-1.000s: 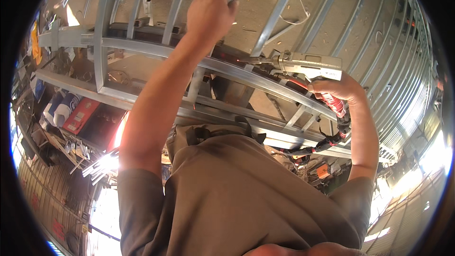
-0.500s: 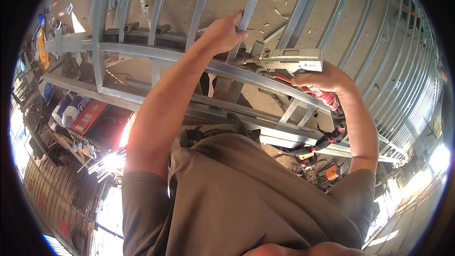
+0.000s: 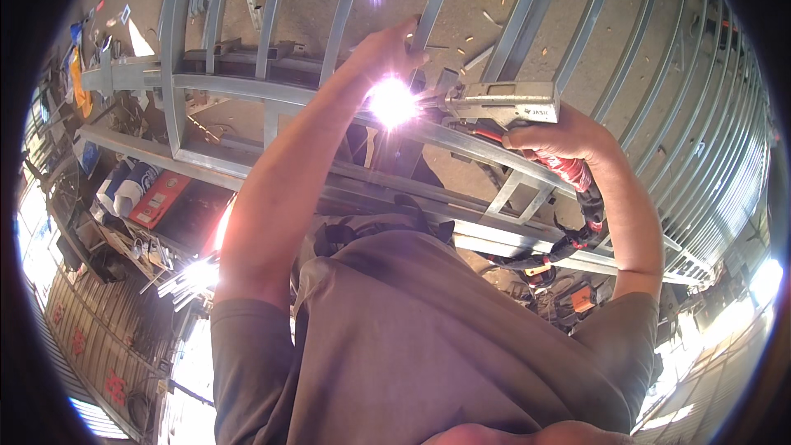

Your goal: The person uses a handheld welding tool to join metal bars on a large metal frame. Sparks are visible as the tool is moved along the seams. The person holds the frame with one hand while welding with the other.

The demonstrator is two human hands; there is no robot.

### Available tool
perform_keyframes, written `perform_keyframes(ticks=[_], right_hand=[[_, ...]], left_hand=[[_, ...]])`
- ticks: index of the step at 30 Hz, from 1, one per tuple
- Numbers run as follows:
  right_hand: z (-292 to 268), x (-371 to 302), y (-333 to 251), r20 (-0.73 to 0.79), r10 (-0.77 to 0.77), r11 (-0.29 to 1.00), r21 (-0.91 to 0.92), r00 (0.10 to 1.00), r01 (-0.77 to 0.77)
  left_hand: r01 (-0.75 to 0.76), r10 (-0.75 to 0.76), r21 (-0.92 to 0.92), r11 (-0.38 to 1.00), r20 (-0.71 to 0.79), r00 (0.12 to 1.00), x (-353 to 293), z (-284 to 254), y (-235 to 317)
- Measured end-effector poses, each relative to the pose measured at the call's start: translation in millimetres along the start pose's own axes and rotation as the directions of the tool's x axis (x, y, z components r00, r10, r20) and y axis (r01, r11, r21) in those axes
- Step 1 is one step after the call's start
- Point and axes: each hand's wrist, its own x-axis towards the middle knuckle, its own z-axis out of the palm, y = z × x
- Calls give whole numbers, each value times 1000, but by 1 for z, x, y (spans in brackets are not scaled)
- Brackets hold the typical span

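Note:
A grey steel frame of parallel bars lies in front of me. My left hand reaches up and grips one upright bar of it. Just below that hand a white welding arc flares at a joint. My right hand is closed on a red-handled electrode holder, whose tip points left toward the arc. A grey box-shaped metal piece sits right above that hand. My torso in a brown shirt fills the lower middle.
A black cable hangs from the holder. A red box and white-and-blue cans lie at the left among clutter. Orange tools lie at the lower right. Corrugated sheet runs along the right.
My left hand has come down and to the right along the bar, closer to the joint. A bright arc now burns there, where none showed before. The right hand holds almost still.

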Motion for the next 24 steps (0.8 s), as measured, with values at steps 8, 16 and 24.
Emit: perform_keyframes(ticks=[8, 16, 24], right_hand=[[-1, 1, 2, -3, 25, 1000, -7, 1000, -25], [-6, -2, 5, 13, 35, 999, -33, 999, -34], [-4, -3, 7, -25, 74, 997, 5, 997, -74]], left_hand=[[-14, 14, -21, 1000, 4, 1000, -2, -1, -1], [2, -2, -41, 999, -8, 1000, -4, 0, 4], [7, -8, -46, 999, -20, 1000, -5, -1, 3]])
